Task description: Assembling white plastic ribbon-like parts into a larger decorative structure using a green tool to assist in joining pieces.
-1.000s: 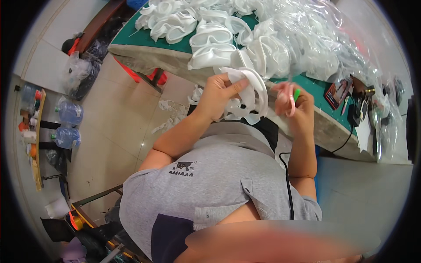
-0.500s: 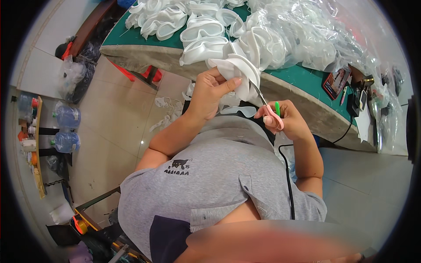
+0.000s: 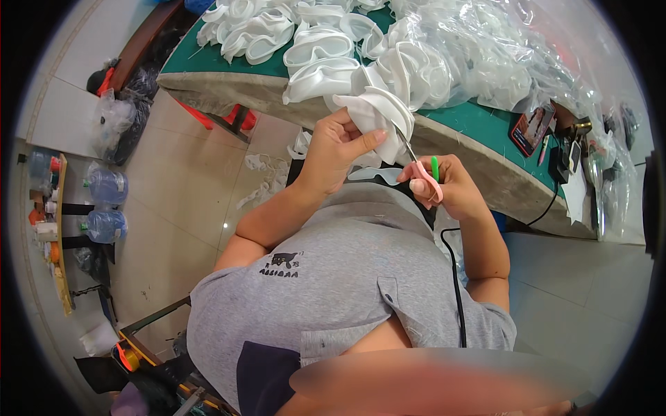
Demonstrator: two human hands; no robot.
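My left hand (image 3: 341, 149) pinches a white curved piece of layered fabric (image 3: 380, 118) between thumb and fingers, just off the table's near edge. In my right hand (image 3: 451, 186) are scissors (image 3: 427, 182) with pink handles and a green tab. Their metal blades point up and left, reaching the fabric's right side; the tips are partly hidden against it. Below the fabric, another pale eye-mask-shaped piece (image 3: 374, 175) lies near my lap. A pile of similar white pieces (image 3: 320, 78) rests on the table beyond my hands.
The green-topped table (image 3: 479, 135) has a grey cloth edge. Clear plastic bags (image 3: 499, 62) cover its right part, beside a phone (image 3: 531, 132) with a lit screen. A black cable (image 3: 454, 277) runs down my right side. White scraps (image 3: 267, 177) lie on the tiled floor.
The scissors have moved slightly up and left, deeper along the fabric. My left hand and the fabric have shifted a little to the right and tilted.
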